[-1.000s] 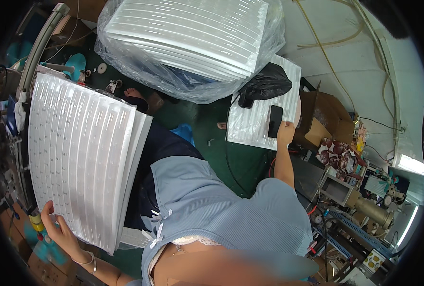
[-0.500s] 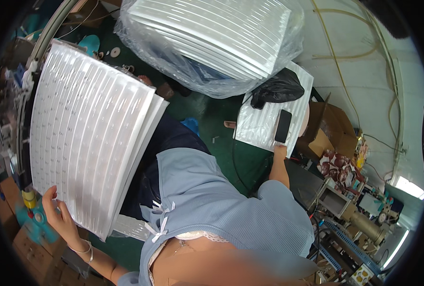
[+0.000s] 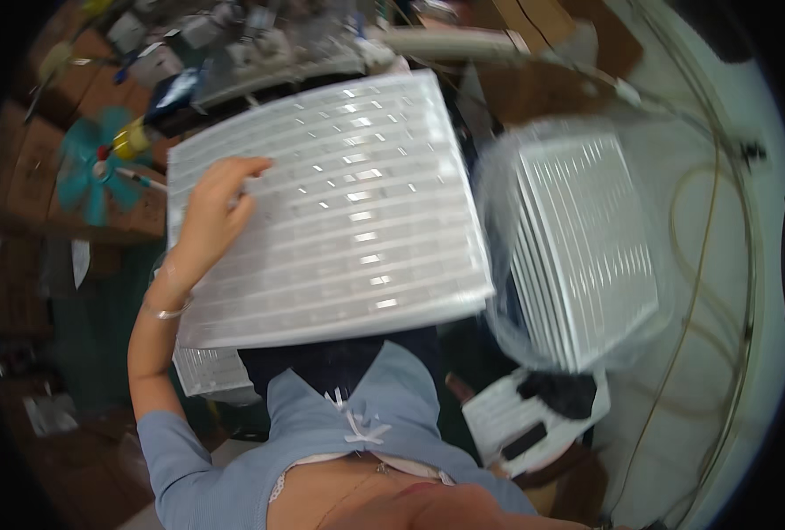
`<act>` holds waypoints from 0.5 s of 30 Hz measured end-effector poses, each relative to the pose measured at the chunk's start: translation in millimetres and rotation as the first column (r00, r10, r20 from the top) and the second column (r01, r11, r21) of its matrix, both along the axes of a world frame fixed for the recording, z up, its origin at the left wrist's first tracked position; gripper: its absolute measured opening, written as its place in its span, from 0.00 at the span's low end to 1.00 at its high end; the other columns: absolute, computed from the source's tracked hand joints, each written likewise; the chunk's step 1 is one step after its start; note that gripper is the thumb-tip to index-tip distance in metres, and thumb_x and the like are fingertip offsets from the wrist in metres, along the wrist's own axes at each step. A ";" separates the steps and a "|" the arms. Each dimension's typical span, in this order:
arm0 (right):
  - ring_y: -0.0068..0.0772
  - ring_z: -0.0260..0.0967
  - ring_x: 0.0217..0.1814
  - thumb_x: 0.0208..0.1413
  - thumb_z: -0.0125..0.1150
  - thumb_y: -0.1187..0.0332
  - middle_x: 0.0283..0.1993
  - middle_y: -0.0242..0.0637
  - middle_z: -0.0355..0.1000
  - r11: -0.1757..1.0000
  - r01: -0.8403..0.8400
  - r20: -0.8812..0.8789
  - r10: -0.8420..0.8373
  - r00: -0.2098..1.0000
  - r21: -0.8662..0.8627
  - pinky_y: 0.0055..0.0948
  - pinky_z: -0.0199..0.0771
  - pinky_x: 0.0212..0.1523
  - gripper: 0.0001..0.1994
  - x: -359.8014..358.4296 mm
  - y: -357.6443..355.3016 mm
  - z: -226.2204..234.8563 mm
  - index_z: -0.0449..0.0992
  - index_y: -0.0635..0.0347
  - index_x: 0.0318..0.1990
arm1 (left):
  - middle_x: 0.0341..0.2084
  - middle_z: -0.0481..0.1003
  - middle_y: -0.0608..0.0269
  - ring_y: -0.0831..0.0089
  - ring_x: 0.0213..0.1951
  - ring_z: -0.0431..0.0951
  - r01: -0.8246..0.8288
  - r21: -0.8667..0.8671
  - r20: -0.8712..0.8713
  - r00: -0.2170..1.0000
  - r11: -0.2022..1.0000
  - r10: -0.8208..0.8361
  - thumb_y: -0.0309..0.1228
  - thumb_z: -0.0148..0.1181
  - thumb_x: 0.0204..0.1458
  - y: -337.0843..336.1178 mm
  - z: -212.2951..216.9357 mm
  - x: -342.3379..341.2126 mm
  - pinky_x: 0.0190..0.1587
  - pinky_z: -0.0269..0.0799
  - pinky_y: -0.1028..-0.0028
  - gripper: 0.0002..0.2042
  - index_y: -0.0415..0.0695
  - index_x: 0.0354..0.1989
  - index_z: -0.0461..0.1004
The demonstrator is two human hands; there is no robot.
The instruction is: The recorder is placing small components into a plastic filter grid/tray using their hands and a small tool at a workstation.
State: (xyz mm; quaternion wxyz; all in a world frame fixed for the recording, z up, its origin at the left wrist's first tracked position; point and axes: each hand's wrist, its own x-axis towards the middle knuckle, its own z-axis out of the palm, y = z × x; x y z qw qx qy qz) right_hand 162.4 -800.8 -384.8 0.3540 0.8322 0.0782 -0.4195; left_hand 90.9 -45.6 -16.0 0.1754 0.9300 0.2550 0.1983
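Observation:
A stack of white ribbed plastic trays (image 3: 339,230), with rows of small compartments and a shiny surface, lies in front of me above my lap. Over its left part is my left hand (image 3: 218,208), fingers stretched and thumb apart, holding nothing that I can see. Whether its fingertips touch the top tray I cannot tell, as the picture is blurred. My right hand is out of view. To the right, a second stack of white trays (image 3: 591,247) stands inside a clear plastic bag (image 3: 498,190).
At lower right a white panel (image 3: 490,415) carries a black phone (image 3: 525,441) and a black plastic bag (image 3: 573,395). A teal-bladed fan (image 3: 97,181) stands at the left near cardboard boxes (image 3: 22,168). Cluttered equipment (image 3: 260,53) lines the far side; yellowish tubing (image 3: 694,300) hangs at right.
The view has turned left, so the tray stack sits centrally. My left hand has moved from the stack's near corner to above its top. My right hand, earlier beside the phone, has left view.

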 end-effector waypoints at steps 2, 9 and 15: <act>0.35 0.64 0.56 0.57 0.48 0.70 0.53 0.41 0.67 0.980 -0.088 0.233 0.045 0.971 0.178 0.42 0.66 0.51 0.17 30.7 -68.2 -124.4 0.68 0.59 0.54 | 0.32 0.72 0.56 0.61 0.37 0.73 -0.097 0.046 0.070 0.993 0.994 0.094 0.17 0.49 0.41 22.8 3.9 -8.6 0.39 0.70 0.67 0.19 0.41 0.44 0.71; 0.35 0.64 0.56 0.58 0.49 0.70 0.54 0.43 0.66 0.672 -0.326 0.688 -0.381 0.618 0.665 0.39 0.66 0.52 0.17 214.4 107.0 55.8 0.67 0.62 0.54 | 0.35 0.71 0.57 0.61 0.38 0.74 -0.397 0.428 0.315 0.908 0.812 0.278 0.30 0.55 0.47 93.8 22.5 52.6 0.38 0.70 0.64 0.17 0.48 0.47 0.72; 0.35 0.63 0.55 0.58 0.51 0.70 0.54 0.44 0.66 0.304 -0.600 0.533 -0.809 0.247 0.740 0.36 0.65 0.53 0.17 267.3 122.7 170.5 0.66 0.64 0.54 | 0.35 0.74 0.51 0.54 0.37 0.76 -0.388 0.442 -0.001 0.902 0.809 0.433 0.50 0.51 0.53 167.2 28.1 79.0 0.36 0.73 0.61 0.18 0.53 0.39 0.79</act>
